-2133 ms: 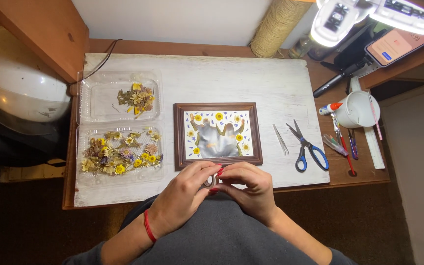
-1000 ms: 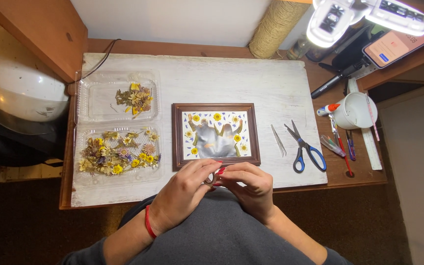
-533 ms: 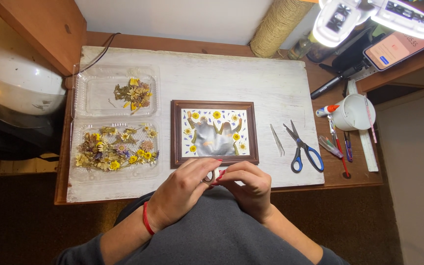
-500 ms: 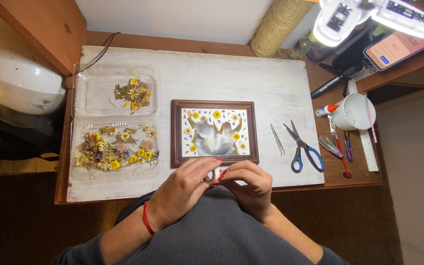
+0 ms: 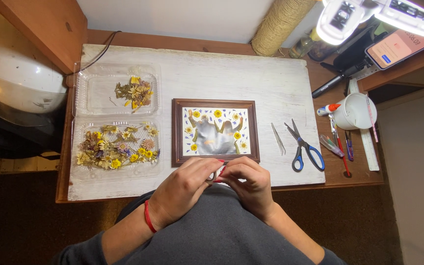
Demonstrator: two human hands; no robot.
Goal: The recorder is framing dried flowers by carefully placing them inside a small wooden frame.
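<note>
My left hand and my right hand meet at the near edge of the white board, fingertips pinched together on a small object that is mostly hidden between them. What the small object is cannot be told. Just beyond my fingers lies a brown picture frame holding a picture ringed with yellow pressed flowers. A red band circles my left wrist.
A clear plastic clamshell at the left holds dried flowers in both halves. Tweezers and blue-handled scissors lie right of the frame. A white cup, pens, a twine spool and a lamp stand at the right and back.
My hands stay together at the board's near edge, with only slight finger motion. The view has shifted a little.
</note>
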